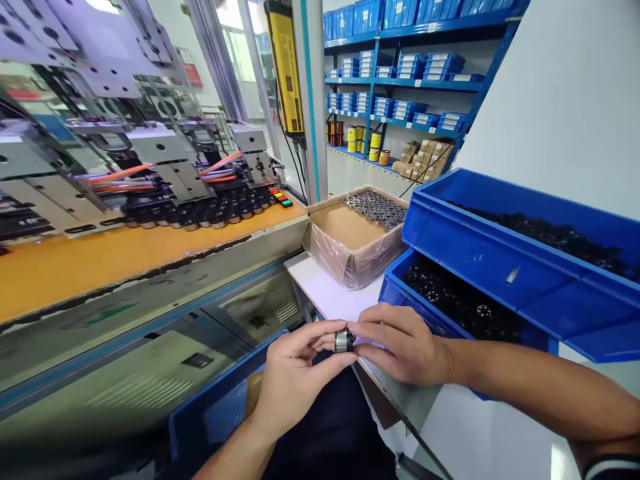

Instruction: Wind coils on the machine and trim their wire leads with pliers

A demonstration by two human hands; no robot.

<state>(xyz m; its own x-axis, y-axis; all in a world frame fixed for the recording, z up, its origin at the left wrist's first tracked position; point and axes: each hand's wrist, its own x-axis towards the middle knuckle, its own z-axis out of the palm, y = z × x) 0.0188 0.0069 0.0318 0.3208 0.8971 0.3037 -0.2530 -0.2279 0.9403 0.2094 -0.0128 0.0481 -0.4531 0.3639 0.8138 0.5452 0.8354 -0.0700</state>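
Note:
My left hand (293, 373) and my right hand (400, 343) meet in front of me. Together they pinch a small round metal-and-black part (344, 341) between their fingertips. The hands hover over the edge of a white table (325, 293), just in front of the lower blue bin (400, 280) of black ring-shaped parts. A second, upper blue bin (500, 247) of similar black parts sits above it to the right.
A plastic-wrapped cardboard box (350, 257) with shiny parts at its far end stands on the white table. To the left runs a machine with an orange deck (125, 257) and a row of tooling heads (200, 213). Blue shelving (400, 87) with boxes stands behind.

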